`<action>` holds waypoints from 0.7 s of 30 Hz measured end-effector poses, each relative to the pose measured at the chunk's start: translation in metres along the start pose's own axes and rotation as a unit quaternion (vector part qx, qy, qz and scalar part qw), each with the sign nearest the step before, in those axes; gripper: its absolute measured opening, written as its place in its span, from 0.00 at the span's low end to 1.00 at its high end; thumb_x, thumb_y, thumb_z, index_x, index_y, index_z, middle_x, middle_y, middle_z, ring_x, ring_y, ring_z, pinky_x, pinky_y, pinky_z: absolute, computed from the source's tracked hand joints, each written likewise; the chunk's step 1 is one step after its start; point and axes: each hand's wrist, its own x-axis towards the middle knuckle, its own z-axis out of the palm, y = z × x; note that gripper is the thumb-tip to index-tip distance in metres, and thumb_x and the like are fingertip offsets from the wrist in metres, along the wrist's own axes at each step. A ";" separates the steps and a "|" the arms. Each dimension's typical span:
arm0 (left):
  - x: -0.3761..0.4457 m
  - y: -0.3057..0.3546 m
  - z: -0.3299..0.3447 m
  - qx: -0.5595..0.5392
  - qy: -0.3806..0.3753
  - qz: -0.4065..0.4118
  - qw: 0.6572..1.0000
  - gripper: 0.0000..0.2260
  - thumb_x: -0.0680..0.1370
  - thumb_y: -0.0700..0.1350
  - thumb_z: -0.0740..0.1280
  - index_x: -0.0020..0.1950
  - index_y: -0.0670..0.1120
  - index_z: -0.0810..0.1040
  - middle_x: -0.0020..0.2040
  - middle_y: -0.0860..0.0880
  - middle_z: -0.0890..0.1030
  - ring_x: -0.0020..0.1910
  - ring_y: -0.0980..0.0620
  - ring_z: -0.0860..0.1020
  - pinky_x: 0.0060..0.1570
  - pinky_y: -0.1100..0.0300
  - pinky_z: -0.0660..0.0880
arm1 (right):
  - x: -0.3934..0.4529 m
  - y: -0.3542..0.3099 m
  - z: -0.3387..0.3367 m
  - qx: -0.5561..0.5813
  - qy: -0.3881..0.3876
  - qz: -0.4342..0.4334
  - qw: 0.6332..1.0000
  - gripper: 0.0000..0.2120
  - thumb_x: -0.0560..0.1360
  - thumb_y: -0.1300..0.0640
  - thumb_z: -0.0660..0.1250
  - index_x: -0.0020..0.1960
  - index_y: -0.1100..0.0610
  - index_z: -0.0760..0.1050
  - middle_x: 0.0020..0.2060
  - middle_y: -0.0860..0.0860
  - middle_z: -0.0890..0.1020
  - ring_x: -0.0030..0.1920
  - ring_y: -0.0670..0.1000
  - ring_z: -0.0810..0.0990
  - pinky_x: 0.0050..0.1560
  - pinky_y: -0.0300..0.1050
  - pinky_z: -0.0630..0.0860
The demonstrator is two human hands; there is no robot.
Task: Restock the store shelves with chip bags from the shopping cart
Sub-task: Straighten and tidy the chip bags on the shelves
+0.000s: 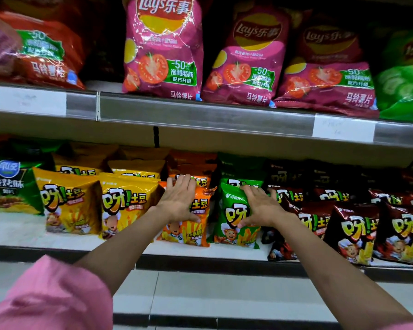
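Note:
An orange chip bag [191, 231] stands upright at the front of the lower shelf [65, 242]. My left hand [179, 201] lies flat on its face, fingers straight and reaching over its top edge. Right beside it stands a green chip bag [231, 225]. My right hand [260, 206] holds that bag's right side, fingers over the top corner and thumb pressed on its front. More orange and green bags stand behind these two. The shopping cart is not in view.
Yellow bags [72, 203] fill the lower shelf to the left, dark red bags [353, 229] to the right. The upper shelf [200, 113] carries pink Lay's bags [162, 48], an orange-red bag [45, 48] and a green one [403, 79]. White price labels [343, 128] sit on its rail.

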 end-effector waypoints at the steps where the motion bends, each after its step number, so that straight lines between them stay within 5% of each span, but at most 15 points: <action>1: 0.000 0.000 0.000 -0.001 0.003 0.000 1.000 0.41 0.67 0.64 0.72 0.69 0.43 0.60 0.70 0.44 0.62 0.71 0.45 0.59 0.71 0.44 0.53 | 0.001 0.001 -0.002 -0.004 0.002 -0.003 1.000 0.53 0.64 0.37 0.74 0.77 0.51 0.46 0.77 0.52 0.55 0.76 0.54 0.53 0.74 0.62 0.43; 13: 0.005 -0.005 0.005 -0.001 0.004 -0.014 1.000 0.42 0.65 0.65 0.73 0.68 0.44 0.60 0.69 0.45 0.63 0.70 0.45 0.60 0.70 0.45 0.56 | 0.002 0.004 -0.019 -0.018 -0.014 -0.031 0.999 0.50 0.65 0.39 0.74 0.76 0.50 0.48 0.76 0.51 0.56 0.76 0.53 0.55 0.73 0.59 0.43; 21: 0.007 -0.001 0.000 0.014 -0.014 -0.020 1.000 0.46 0.65 0.65 0.73 0.72 0.43 0.58 0.71 0.44 0.61 0.72 0.44 0.58 0.71 0.43 0.55 | 0.007 0.004 0.003 -0.014 -0.036 -0.010 0.999 0.55 0.64 0.36 0.73 0.77 0.49 0.41 0.76 0.55 0.52 0.77 0.56 0.50 0.73 0.63 0.40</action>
